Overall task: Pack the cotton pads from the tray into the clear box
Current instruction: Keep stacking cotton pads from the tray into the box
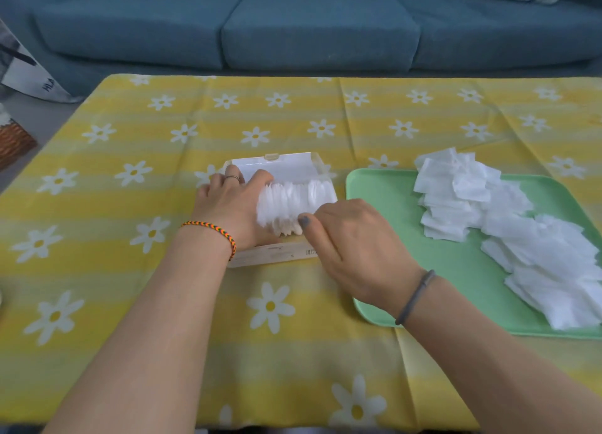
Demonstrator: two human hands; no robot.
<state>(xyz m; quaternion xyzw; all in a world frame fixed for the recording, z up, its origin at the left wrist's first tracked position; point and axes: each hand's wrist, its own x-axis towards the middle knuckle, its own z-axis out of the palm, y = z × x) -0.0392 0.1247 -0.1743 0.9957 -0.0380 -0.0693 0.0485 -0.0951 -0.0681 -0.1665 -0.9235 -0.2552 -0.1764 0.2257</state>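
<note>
Both forearms reach forward, left hand (228,205) and right hand (355,238) fingers clamping cotton pads (286,202).

A clear box (277,170) is sitting mid-tabletop, holding a row of white cotton pads (293,202) standing on edge. Just beside it, toward the right edge, a green tray (456,271) is carrying loose square cotton pads (521,231) heaped untidily.

Head-worn view, forward-down, near table (130,271)
</note>
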